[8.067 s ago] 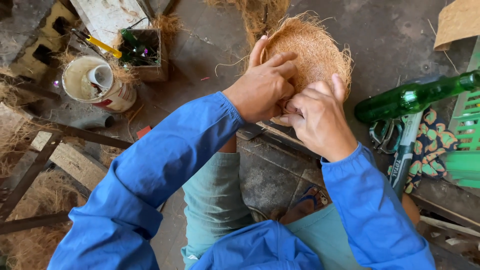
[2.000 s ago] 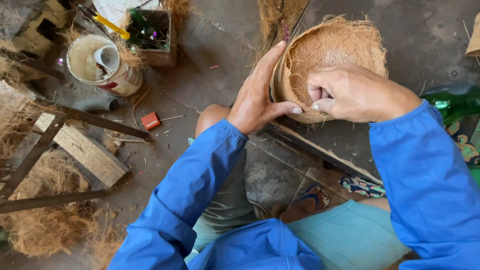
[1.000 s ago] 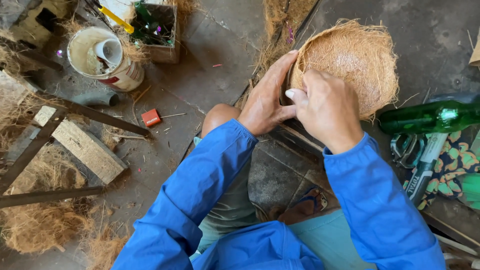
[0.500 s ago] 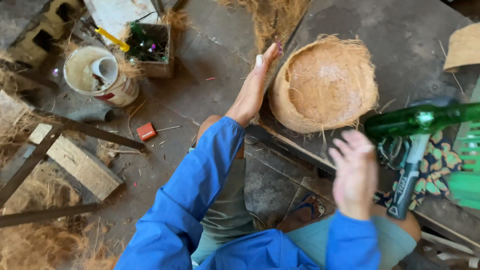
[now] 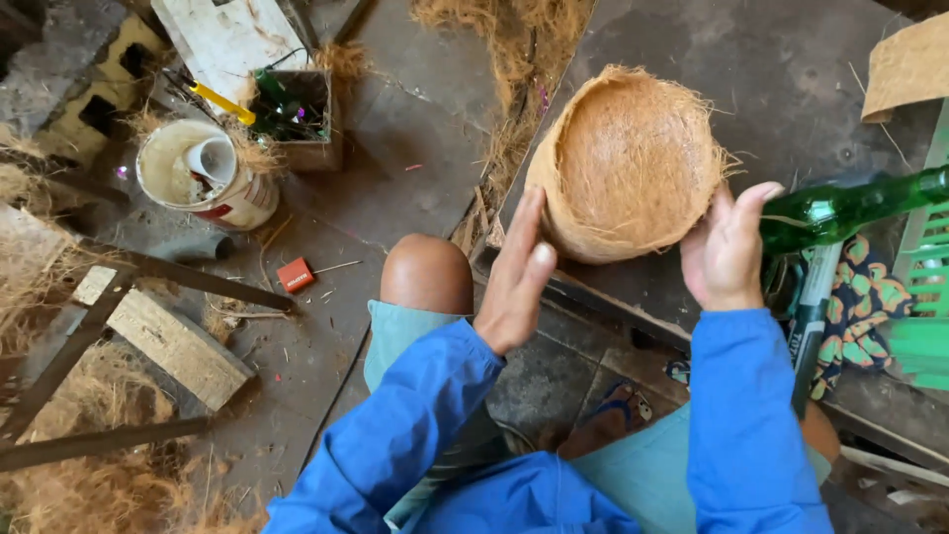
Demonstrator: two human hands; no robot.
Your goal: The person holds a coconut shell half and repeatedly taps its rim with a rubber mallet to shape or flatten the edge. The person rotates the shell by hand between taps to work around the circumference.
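Seated worker, blue sleeves, bare knee (image 5: 427, 274) up, facing a dark work slab (image 5: 791, 89).

L hand (image 5: 516, 277): flat, fingers straight and together, palm pressed to the left wall of a round brown coconut-fibre bowl (image 5: 628, 163). Not gripping, just bracing.

R hand (image 5: 727, 252): open, fingers spread a little, cupping the bowl's right edge; thumb side twd the rim. Nothing clamped in it.

Bowl sits on the slab, tipped twd the worker, hollow facing up and out, loose fibres fraying off the rim. Held betw. both palms.

Just right of R hand: green glass bottle (image 5: 850, 208) lying on its side, neck running off to the right. Below it a dark-handled tool (image 5: 813, 316), partly on a patterned cloth (image 5: 870, 297). Green plastic crate (image 5: 924, 297) at far right.

Floor, left: white bucket (image 5: 203, 178) w/ a cup inside, small red box (image 5: 295, 275), wooden planks (image 5: 168, 341), heaps of loose fibre (image 5: 109, 485).

Judgement on technique: even pressure from both palms looks key; squeeze one side harder and the wall prob. buckles. Keep the base seated on the slab while turning. Mind the bottle, close enough for an elbow or wrist to roll it.
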